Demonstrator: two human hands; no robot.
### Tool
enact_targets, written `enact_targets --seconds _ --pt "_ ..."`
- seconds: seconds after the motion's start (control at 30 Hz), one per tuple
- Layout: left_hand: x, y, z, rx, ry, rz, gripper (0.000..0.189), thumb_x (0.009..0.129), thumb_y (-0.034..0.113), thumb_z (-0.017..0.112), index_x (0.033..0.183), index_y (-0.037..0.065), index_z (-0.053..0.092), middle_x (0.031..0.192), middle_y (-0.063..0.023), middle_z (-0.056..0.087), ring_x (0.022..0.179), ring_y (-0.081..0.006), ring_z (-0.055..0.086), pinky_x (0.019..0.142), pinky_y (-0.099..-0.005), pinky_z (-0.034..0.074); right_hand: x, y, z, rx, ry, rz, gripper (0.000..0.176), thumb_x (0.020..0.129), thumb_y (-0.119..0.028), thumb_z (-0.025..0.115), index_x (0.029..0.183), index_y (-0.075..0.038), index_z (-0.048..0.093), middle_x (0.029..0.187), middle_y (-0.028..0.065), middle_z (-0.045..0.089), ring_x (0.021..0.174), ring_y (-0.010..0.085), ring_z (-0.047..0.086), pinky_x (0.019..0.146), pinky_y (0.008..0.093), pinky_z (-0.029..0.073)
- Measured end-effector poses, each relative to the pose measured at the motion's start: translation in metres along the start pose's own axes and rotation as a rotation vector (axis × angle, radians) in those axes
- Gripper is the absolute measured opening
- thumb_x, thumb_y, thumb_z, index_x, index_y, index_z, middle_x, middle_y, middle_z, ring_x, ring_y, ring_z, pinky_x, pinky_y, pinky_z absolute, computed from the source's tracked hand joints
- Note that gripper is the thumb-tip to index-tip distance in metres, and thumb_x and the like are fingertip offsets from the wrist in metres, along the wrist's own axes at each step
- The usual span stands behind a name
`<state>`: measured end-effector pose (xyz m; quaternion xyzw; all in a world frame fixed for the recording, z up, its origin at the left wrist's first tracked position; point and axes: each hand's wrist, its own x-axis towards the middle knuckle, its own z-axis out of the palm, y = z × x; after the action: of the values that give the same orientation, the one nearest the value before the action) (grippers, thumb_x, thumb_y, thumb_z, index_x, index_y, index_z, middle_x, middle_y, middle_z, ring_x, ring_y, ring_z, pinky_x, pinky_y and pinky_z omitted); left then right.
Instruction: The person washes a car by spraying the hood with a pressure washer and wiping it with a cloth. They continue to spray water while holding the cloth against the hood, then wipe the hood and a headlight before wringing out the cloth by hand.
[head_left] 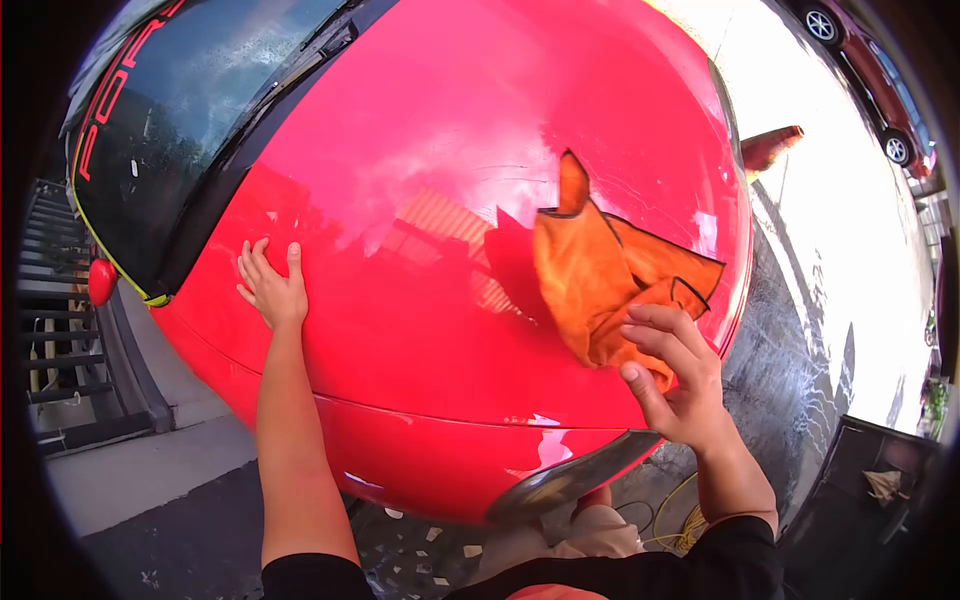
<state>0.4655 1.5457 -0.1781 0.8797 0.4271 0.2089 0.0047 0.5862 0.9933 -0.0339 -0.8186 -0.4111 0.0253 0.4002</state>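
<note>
Outdoors, bright sun, wet pavement at right with a dark red parked car beyond it; metal stairs in shade at far left. Red car hood fills most of the view, glossy, with reflections across the paint. Windshield at upper left carries a black banner with red lettering along its top edge. One red side mirror shows at left and another side mirror at upper right

Orange cloth lies crumpled on the hood's right half, near the edge, with one corner pointing up and dark stitched borders showing. It is well apart from the left hand

Left hand: open and flat, palm down, fingers spread on the paint near the hood's left side just below the windshield corner. It holds nothing; the bare forearm runs straight down to a black sleeve

Right hand: half open, fingers loosely curled, thumb out to the side. Fingertips meet the cloth's lower end, and a fold of cloth runs behind the hand. Whether the cloth is actually pinched or only touched, cannot tell

Below the hood, a yellow hose lies coiled on the ground beside the person's legs. Black bin sits at lower right
</note>
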Motion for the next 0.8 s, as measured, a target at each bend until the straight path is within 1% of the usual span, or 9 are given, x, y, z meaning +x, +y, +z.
enact_targets --seconds 0.03,0.1,0.17,0.23,0.3,0.37,0.43,0.6,0.8 --pt "-0.002 -0.001 -0.001 -0.003 -0.003 -0.003 0.073 0.102 0.070 0.054 0.152 0.018 0.049 0.172 -0.0107 0.032 0.163 -0.0336 0.019 0.128 -0.0681 0.010 0.019 0.000 0.008 -0.041 0.108 -0.065 0.029 0.088 -0.008 0.081 0.115 -0.002 0.073 0.115 0.0171 0.071 0.111 0.0321 0.073 0.081 0.0374 0.062" --pt "-0.002 0.002 -0.003 -0.005 -0.013 -0.011 0.074 0.102 0.071 0.055 0.153 0.018 0.048 0.172 -0.0109 0.031 0.163 -0.0341 0.019 0.129 -0.0676 0.010 0.062 0.026 0.028 -0.145 0.113 -0.213 0.028 0.085 -0.009 0.084 0.111 -0.005 0.073 0.107 0.0138 0.072 0.104 0.0294 0.074 0.081 0.0378 0.061" --pt "-0.003 0.002 -0.002 0.003 -0.006 -0.006 0.075 0.101 0.071 0.055 0.153 0.018 0.048 0.172 -0.0112 0.031 0.164 -0.0342 0.018 0.129 -0.0672 0.010 0.106 0.062 0.065 -0.239 -0.056 -0.370 0.029 0.085 -0.015 0.085 0.109 -0.007 0.071 0.110 0.0097 0.070 0.108 0.0293 0.072 0.091 0.0392 0.059" --pt "-0.004 0.004 -0.005 0.005 -0.024 -0.025 0.076 0.101 0.072 0.056 0.154 0.018 0.047 0.172 -0.0118 0.030 0.164 -0.0342 0.018 0.130 -0.0668 0.010 0.140 0.101 0.120 -0.355 -0.196 -0.615 0.042 0.091 -0.028 0.080 0.128 -0.011 0.069 0.135 0.0081 0.067 0.132 0.0307 0.062 0.112 0.0462 0.051" --pt "-0.003 0.006 -0.007 0.008 -0.034 -0.026 0.076 0.101 0.072 0.056 0.154 0.019 0.046 0.172 -0.0118 0.030 0.164 -0.0341 0.017 0.130 -0.0666 0.009 0.144 0.118 0.184 -0.267 -0.311 -0.649 0.057 0.101 -0.045 0.067 0.151 -0.020 0.058 0.163 0.0077 0.049 0.155 0.0328 0.040 0.129 0.0557 0.029" --pt "-0.001 0.005 -0.005 0.038 -0.038 -0.034 0.075 0.101 0.071 0.056 0.154 0.019 0.046 0.172 -0.0119 0.030 0.164 -0.0336 0.018 0.129 -0.0672 0.010 0.132 0.097 0.238 -0.357 -0.378 -0.644 0.063 0.106 -0.057 0.052 0.162 -0.028 0.048 0.175 0.0067 0.032 0.163 0.0358 0.025 0.132 0.0616 0.017" --pt "-0.002 0.004 -0.002 0.044 -0.014 -0.028 0.073 0.102 0.069 0.057 0.153 0.018 0.047 0.172 -0.0116 0.031 0.164 -0.0331 0.019 0.129 -0.0678 0.011 0.145 0.066 0.274 -0.247 -0.322 -0.667 0.062 0.105 -0.062 0.051 0.159 -0.032 0.052 0.173 0.0059 0.037 0.160 0.0413 0.028 0.130 0.0642 0.019" --pt "-0.001 -0.004 0.004 0.030 0.047 0.029 0.066 0.104 0.064 0.056 0.150 0.017 0.051 0.170 -0.0103 0.037 0.161 -0.0322 0.026 0.126 -0.0691 0.014 0.231 0.082 0.283 -0.241 -0.134 -0.513 0.067 0.104 -0.068 0.046 0.159 -0.030 0.052 0.172 0.0064 0.040 0.160 0.0355 0.031 0.131 0.0600 0.021" --pt "0.007 -0.021 0.012 0.060 0.089 0.086 0.064 0.107 0.062 0.054 0.149 0.014 0.054 0.168 -0.0110 0.040 0.156 -0.0335 0.035 0.124 -0.0665 0.019 0.221 0.279 0.149 -0.428 0.258 0.087 0.072 0.102 -0.072 0.045 0.160 -0.031 0.052 0.170 0.0076 0.044 0.159 0.0344 0.034 0.129 0.0578 0.025"
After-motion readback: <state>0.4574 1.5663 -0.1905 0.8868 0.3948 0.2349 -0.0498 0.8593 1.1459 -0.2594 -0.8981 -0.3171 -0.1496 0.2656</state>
